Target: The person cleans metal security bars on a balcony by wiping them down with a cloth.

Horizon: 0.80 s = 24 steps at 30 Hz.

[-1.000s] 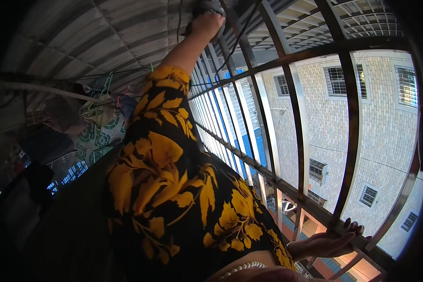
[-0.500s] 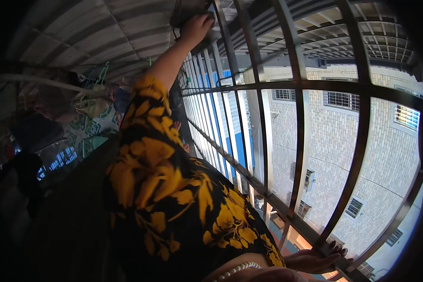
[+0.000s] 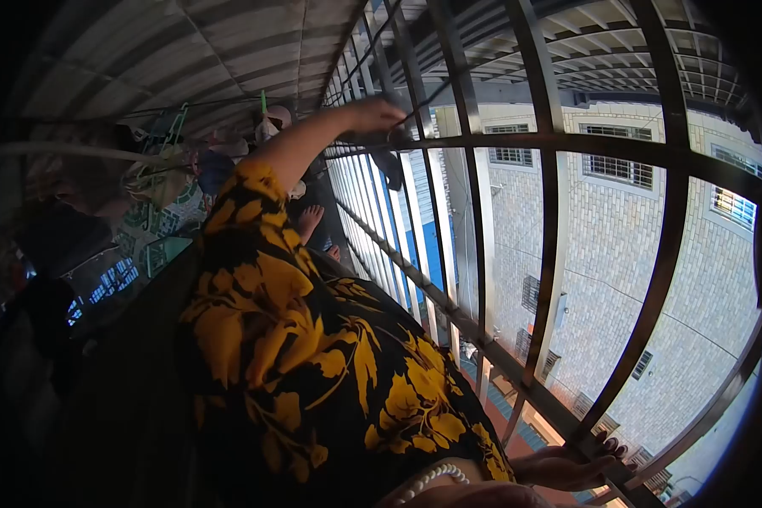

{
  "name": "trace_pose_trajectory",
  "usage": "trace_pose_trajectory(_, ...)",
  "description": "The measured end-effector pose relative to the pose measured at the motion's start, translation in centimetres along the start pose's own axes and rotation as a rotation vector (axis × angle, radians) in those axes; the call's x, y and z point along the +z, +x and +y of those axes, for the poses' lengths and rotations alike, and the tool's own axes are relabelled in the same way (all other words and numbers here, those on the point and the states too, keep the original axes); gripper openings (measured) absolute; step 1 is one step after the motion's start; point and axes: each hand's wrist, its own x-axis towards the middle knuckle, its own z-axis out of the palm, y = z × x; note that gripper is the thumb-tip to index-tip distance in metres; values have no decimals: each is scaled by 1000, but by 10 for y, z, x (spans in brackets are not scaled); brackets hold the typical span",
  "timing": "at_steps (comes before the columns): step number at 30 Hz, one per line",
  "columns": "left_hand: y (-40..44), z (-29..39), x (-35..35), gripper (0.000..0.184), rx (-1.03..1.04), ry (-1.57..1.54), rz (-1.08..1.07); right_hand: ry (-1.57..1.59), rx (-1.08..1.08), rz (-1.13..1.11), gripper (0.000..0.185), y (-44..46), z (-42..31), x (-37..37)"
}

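My left hand (image 3: 379, 115) is at the metal bars (image 3: 483, 245) in the upper middle, its fingers closed and slightly blurred. A dark item (image 3: 388, 168) hangs just below it from its grip; its shape is hard to make out. A thin dark cord (image 3: 427, 100) runs beside this hand. Low on the right, my right hand (image 3: 576, 467) has its fingers curled round the lower metal rail (image 3: 516, 372).
Hangers with clothes (image 3: 157, 178) hang from a pole (image 3: 76, 152) on the left, over a green patterned surface (image 3: 157, 222). Bare feet (image 3: 311, 220) show beside the bars. Past the bars stands a brick building (image 3: 605, 245) with barred windows.
My left hand has come down from near the roof to the crossbar, and the dark item now hangs below it. The view has shifted; my right hand stays at the rail.
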Motion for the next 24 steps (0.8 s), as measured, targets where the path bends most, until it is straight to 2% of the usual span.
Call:
trace_pose_trajectory(1,7,-12,-8,37,-10,220,125,-13,0,-3,38,1,3,-2)
trace_pose_trajectory(3,10,-3,-41,37,-159,255,394,-56,12,-6,37,5,14,-9)
trace_pose_trajectory(4,14,1,-39,37,-154,265,393,-99,23,-16,37,8,24,-14)
trace_pose_trajectory(5,22,6,-32,34,-235,326,604,-95,32,-7,37,13,39,-26)
trace_pose_trajectory(6,29,9,-27,32,-311,383,824,-533,-282,-79,37,26,62,-44)
trace_pose_trajectory(7,48,-37,-13,28,-232,552,638,-967,-592,-148,38,32,74,-54)
trace_pose_trajectory(8,26,4,-14,23,-175,497,507,-949,-571,-131,38,20,55,-37)
trace_pose_trajectory(9,24,-1,-5,20,81,450,468,-341,-301,-101,39,1,16,-7)
trace_pose_trajectory(10,21,-6,9,19,158,821,185,269,-30,-62,40,-8,-7,7)
trace_pose_trajectory(11,-2,47,8,21,-99,360,99,298,-10,-39,40,-8,-6,6)
trace_pose_trajectory(13,-6,30,34,22,-123,110,145,228,19,-83,42,-7,-2,4)
trace_pose_trajectory(15,-16,34,16,29,-79,140,250,220,-16,-110,43,-10,-6,0)
trace_pose_trajectory(16,-23,69,-4,29,-219,96,285,185,-71,-163,44,-9,-7,-2)
trace_pose_trajectory(17,-30,96,-17,29,-208,113,287,194,-62,-148,44,-9,-8,-3)
trace_pose_trajectory(19,-44,134,-40,27,-1,8,953,248,-140,-178,45,-12,-8,-1)
trace_pose_trajectory(21,-49,173,-68,20,268,240,1188,209,-136,-175,49,-14,-9,-1)
trace_pose_trajectory(22,-56,208,-85,21,284,279,1157,155,-152,-182,54,-14,-10,-1)
trace_pose_trajectory(24,-48,258,-109,22,566,481,1274,194,-136,-199,55,-15,-9,-1)
